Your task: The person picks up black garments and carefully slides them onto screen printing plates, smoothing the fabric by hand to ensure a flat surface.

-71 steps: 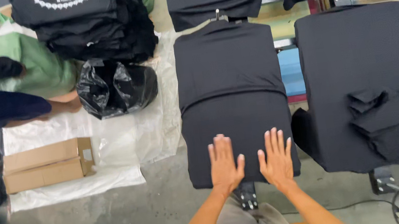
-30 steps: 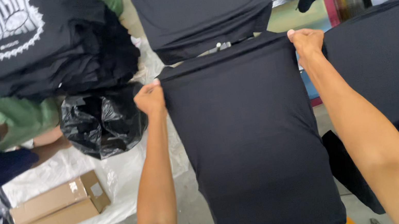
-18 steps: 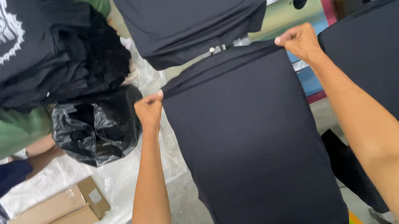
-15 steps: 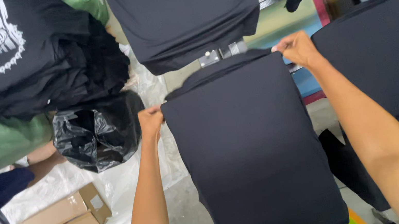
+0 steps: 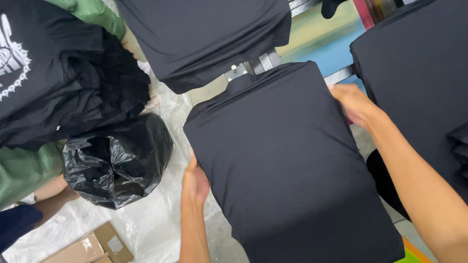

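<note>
Both hands' fingers (image 5: 346,97) grip black shirt (image 5: 288,166) at opposite edges.

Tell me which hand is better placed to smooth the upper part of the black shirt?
Probably the right hand: it grips the black shirt at its right edge nearer the collar. The left hand holds the left edge lower down.

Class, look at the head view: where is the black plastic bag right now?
The black bag sits left of centre, on white sheeting, just left of the left hand and below the stacked black shirts.
</note>
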